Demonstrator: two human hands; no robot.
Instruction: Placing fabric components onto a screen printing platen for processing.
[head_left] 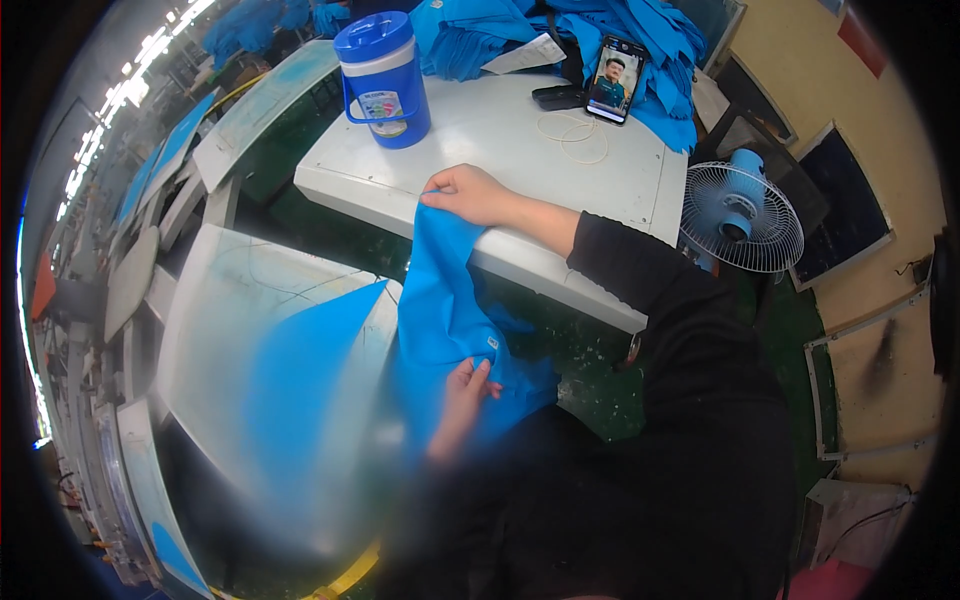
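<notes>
fingers of the right hand [470,193] pinch the top end of a blue cloth [437,275] at the near edge of the white worktop [500,130], thumb and forefinger closed on its tip. that hand is palm down, knuckles raised, and its bare forearm slants in from the right across the same edge, with a black sleeve [650,265] behind it.

the left hand [466,400] sits lower, out past the worktop's near edge, with fingers bent and thumb against forefinger, grasping the cloth just below a small pale label [492,342]. its forearm blurs away below.

between the two hands the cloth hangs in loose folds down from the near edge; its lower part spreads under and beside the left fingers, its bottom blurred. a blue jug [383,85] stands toward the worktop's left corner, and a phone [614,80] leans near the far edge.
</notes>
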